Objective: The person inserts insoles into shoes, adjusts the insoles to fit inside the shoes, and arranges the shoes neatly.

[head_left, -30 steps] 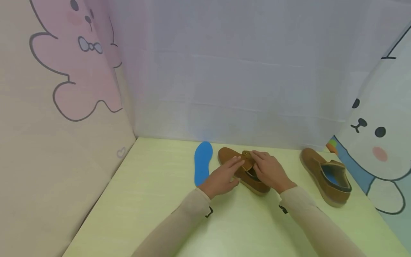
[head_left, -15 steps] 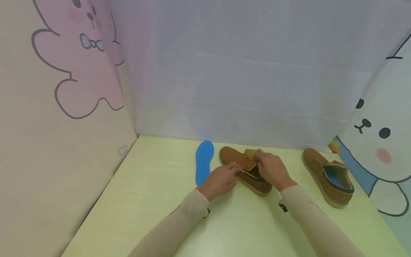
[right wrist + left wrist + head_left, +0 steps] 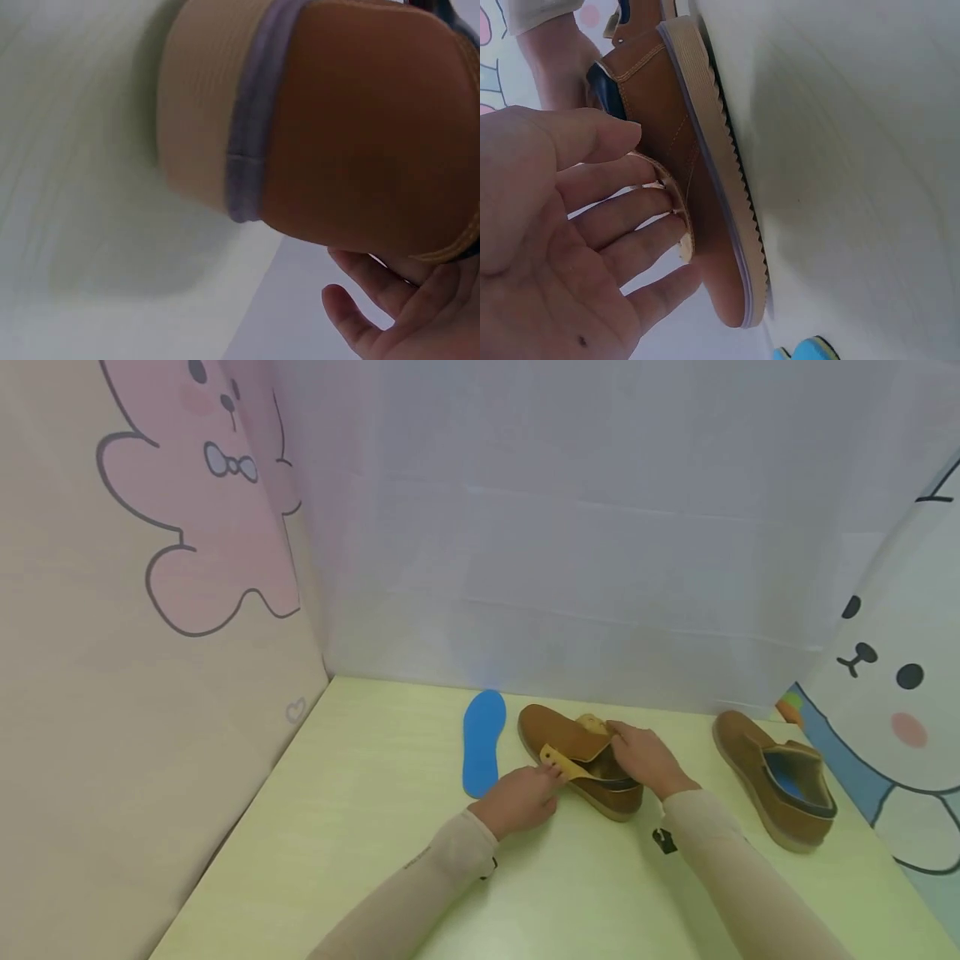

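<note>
A brown shoe (image 3: 558, 733) lies on the table, its toe to the far left and its opening spread. My left hand (image 3: 521, 797) is at its near side, fingers (image 3: 641, 225) extended against the inner face of a tan strap (image 3: 566, 766) that is folded outward; the thumb stands apart from the strap. On the shoe's far side, my right hand (image 3: 648, 760) touches the other tan flap (image 3: 592, 722), which is bent outward. In the right wrist view the shoe's heel (image 3: 367, 127) hides the right thumb and fingertips, so I cannot tell whether they pinch the flap.
A blue insole (image 3: 483, 743) lies flat to the left of the shoe. At the right edge of the table (image 3: 405, 727) stands a second brown shoe (image 3: 765, 781) with blue inside. A pale back sheet (image 3: 562, 568) and printed side walls enclose the table.
The near strap has been turned outward over the shoe's side by my left hand, which has dropped slightly. The far flap is folded outward, and the opening is wider.
</note>
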`<state>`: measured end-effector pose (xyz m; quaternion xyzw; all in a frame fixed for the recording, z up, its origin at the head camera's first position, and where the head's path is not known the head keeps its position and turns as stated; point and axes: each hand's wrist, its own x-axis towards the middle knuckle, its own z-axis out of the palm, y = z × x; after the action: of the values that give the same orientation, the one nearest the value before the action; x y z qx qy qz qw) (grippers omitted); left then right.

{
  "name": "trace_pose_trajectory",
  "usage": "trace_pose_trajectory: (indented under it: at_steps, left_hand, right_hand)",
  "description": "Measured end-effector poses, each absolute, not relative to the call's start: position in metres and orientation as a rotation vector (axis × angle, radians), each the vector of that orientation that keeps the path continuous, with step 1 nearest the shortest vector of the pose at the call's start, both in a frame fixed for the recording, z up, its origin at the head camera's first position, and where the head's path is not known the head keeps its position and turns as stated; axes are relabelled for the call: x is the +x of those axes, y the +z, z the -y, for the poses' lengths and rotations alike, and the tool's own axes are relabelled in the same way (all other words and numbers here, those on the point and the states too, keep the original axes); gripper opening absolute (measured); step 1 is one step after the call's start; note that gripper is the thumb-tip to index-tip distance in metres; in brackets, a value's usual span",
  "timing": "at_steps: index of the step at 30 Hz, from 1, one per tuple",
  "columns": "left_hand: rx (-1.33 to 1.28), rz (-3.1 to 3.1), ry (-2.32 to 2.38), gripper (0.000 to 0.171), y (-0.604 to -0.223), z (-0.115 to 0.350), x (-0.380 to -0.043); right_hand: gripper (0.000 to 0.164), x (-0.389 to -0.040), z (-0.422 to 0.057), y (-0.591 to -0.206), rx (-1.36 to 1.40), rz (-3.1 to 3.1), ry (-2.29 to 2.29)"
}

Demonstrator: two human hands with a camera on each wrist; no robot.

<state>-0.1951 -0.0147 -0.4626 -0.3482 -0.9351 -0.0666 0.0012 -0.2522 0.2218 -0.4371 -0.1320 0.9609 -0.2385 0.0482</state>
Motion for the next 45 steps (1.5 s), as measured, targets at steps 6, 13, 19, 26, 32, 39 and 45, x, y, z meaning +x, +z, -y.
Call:
trace_pose_trajectory:
  at_steps: [6,13,19,26,32,39,45]
  left_hand:
    - [-1.113,2.988,-0.156,0.049,-0.466,0.008,-0.197]
    - [-1.119,3.052,-0.018,0.066,-0.471,-0.001,-0.197]
    - [-1.117,3.059,-0.018,0.069,-0.475,-0.001,-0.195]
    - [-1.111,3.005,-0.174,0.062,-0.463,0.018,-0.192]
    - [-1.142,2.928,-0.273,0.067,-0.458,0.031,-0.190]
    - [-1.126,2.958,-0.323,0.068,-0.448,0.038,-0.188]
    - [-0.981,2.881,-0.309,0.054,-0.445,0.054,-0.189]
  right_hand:
    - [0.059,-0.255,-0.227,-0.444,-0.353,-2.832,-0.895]
    - [0.067,-0.254,-0.226,-0.442,-0.275,-2.766,-0.938]
    - [0.073,-0.253,-0.226,-0.444,-0.224,-2.739,-0.974]
    - [0.063,-0.250,-0.229,-0.448,-0.303,-2.854,-1.047]
    - [0.047,-0.244,-0.226,-0.447,-0.374,-2.966,-1.180]
    - [0.047,-0.240,-0.223,-0.448,-0.490,-3.009,-1.162]
    - [0.051,-0.241,-0.224,-0.452,-0.531,-3.024,-1.098]
